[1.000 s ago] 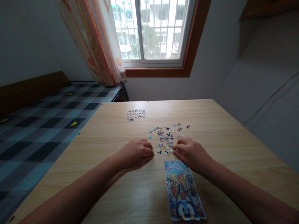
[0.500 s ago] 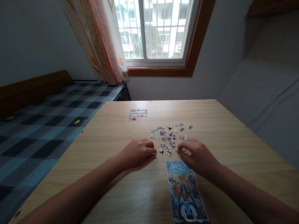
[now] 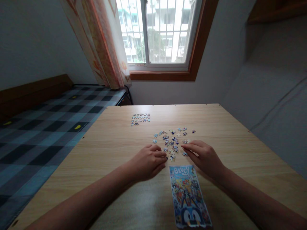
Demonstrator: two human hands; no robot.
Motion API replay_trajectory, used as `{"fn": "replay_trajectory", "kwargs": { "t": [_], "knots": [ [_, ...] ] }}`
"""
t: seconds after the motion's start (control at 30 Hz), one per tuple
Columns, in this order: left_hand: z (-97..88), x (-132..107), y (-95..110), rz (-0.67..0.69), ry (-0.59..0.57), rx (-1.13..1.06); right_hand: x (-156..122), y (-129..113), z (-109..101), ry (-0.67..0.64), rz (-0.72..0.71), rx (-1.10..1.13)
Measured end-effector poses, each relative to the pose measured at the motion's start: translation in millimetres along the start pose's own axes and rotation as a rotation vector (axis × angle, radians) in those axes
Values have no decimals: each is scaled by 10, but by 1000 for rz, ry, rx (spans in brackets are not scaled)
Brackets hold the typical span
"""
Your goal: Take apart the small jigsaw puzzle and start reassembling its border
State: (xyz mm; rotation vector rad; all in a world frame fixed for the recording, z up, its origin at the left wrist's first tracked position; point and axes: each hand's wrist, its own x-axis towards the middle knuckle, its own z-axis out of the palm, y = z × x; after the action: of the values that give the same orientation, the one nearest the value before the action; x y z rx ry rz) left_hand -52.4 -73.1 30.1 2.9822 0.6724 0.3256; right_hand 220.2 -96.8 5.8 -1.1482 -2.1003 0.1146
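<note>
Loose jigsaw puzzle pieces [image 3: 172,143] lie scattered on the wooden table between my two hands. My left hand [image 3: 152,161] is at the near left side of this pile, its fingertips closed on a puzzle piece [image 3: 167,158] whose dark edge shows past them. On the right, my right hand [image 3: 201,155] is open, fingers stretched toward the pile and thumb apart. Just by its fingertips is a light blue piece [image 3: 184,154]. Nearer to me lies a picture sheet [image 3: 189,195] lettered "Bluey", with a blue cartoon dog on it.
Rows of puzzle pieces [image 3: 141,117] are laid out at the far left of the table [image 3: 115,137]. A bed [image 3: 72,118] with a checked cover stands along the left side. Behind the table are a window [image 3: 168,35] and a patterned curtain [image 3: 100,41].
My left hand has moved right onto a puzzle piece at the pile's near edge. The fingers of my right hand have straightened and spread from the thumb. The view has shifted slightly.
</note>
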Motion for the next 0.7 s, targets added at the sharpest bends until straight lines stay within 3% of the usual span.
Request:
{"fn": "replay_trajectory", "kwargs": {
  "t": [0.2, 0.4, 0.6, 0.7],
  "knots": [
    [-18, 23, 111, 27, -65, 10, -14, 51, -24, 77, 87, 64],
    [-11, 1, 102, 71, -102, 21, -4, 59, -55, 67, 60, 75],
    [-154, -63, 126, 165, -206, -29, 1, 50, -60, 95, 13, 50],
    [-248, -115, 112, 130, -243, -63, -4, 36, -51, 98, 17, 35]
  ]
}}
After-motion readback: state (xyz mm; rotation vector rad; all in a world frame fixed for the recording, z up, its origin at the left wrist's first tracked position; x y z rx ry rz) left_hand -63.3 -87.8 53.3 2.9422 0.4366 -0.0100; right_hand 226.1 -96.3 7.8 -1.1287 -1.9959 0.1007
